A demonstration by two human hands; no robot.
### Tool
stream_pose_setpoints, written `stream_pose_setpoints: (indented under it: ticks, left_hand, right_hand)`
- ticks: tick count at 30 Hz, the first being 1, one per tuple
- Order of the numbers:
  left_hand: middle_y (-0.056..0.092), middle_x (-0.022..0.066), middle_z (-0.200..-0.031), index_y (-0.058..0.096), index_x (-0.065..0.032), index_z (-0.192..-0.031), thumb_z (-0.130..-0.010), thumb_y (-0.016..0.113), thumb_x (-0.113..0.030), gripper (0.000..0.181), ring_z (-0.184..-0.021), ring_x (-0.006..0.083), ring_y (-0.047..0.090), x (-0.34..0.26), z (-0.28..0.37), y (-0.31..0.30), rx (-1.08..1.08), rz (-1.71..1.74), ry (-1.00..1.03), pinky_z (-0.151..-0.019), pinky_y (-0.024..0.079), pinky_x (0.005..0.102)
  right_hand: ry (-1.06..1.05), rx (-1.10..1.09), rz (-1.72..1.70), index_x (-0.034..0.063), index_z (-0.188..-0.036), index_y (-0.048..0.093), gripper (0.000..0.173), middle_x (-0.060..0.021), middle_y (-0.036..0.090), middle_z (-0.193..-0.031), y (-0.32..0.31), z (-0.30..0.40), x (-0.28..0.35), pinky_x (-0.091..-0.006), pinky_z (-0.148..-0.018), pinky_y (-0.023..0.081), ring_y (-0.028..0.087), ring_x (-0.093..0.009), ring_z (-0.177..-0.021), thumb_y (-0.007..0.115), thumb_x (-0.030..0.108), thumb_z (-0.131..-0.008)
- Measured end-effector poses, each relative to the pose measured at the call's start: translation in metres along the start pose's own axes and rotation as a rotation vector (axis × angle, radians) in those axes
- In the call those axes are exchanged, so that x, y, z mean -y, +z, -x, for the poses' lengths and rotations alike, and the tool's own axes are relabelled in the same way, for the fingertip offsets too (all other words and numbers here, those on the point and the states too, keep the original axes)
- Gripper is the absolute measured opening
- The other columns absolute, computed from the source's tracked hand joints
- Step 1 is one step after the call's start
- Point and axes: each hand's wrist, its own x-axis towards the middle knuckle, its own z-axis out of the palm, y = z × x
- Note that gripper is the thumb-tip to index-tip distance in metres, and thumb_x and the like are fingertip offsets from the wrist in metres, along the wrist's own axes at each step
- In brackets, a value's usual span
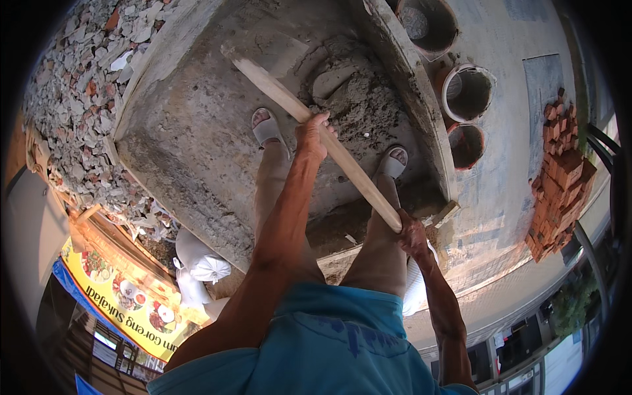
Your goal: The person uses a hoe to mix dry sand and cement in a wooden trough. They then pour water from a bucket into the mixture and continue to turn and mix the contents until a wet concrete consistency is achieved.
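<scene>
Both my hands grip a long wooden handle (355, 168) that slants across the view from upper left to lower right. My left hand (313, 133) is closed around its middle. At the handle's lower right end is my right hand (411, 232), fingers wrapped round it. The far end reaches the floor of a mortar-coated mixing trough at upper left; a tool head there cannot be made out clearly. Right of the handle lies a heap of wet grey mortar (368, 106). My feet, in light sandals (267, 129), stand inside the trough on either side of the handle.
Raised boards (419, 84) edge the trough. Beyond the right one stand several mortar-stained buckets (468, 94) and, farther off, a stack of red bricks (560, 192). Broken rubble (89, 108) is heaped at the left. Tied white sacks (200, 261) lie at lower left, near a yellow banner (128, 301).
</scene>
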Motion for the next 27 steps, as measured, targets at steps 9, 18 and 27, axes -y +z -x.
stream_pose_setpoints:
  ticks: [9, 18, 27]
  left_hand:
    - [0.048, 0.0, -0.071, 0.058, -0.0102, -0.087, -0.075, 0.08, -0.015, 0.025, -0.061, 0.0168, 0.05, -0.093, -0.037, -0.052, -0.053, -0.183, 0.163, -0.054, 0.044, 0.0339]
    - [0.049, 0.0024, -0.069, 0.057, -0.0074, -0.085, -0.075, 0.076, -0.012, 0.021, -0.055, 0.0173, 0.049, -0.084, -0.003, -0.097, -0.18, -0.294, -0.006, -0.048, 0.044, 0.0357]
    - [0.051, 0.0065, -0.067, 0.057, -0.0033, -0.082, -0.078, 0.07, -0.007, 0.015, -0.051, 0.0215, 0.052, -0.011, 0.04, -0.107, -0.21, -0.322, -0.186, -0.044, 0.045, 0.0403]
  right_hand:
    - [0.082, 0.092, -0.084, 0.0038, -0.105, 0.054, 0.029, -0.0244, 0.066, -0.089, 0.066, -0.133, 0.163, -0.0514, -0.08, 0.05, 0.065, -0.043, -0.089, 0.058, 0.006, -0.076]
    - [0.212, 0.292, -0.116, 0.0019, -0.107, 0.051, 0.035, -0.0251, 0.066, -0.092, 0.075, -0.077, 0.206, -0.0532, -0.082, 0.048, 0.064, -0.045, -0.091, 0.057, 0.007, -0.073]
    - [0.348, 0.298, -0.104, 0.001, -0.112, 0.053, 0.053, -0.0254, 0.066, -0.092, 0.058, 0.0, 0.193, -0.0506, -0.081, 0.049, 0.063, -0.044, -0.093, 0.071, 0.014, -0.064]
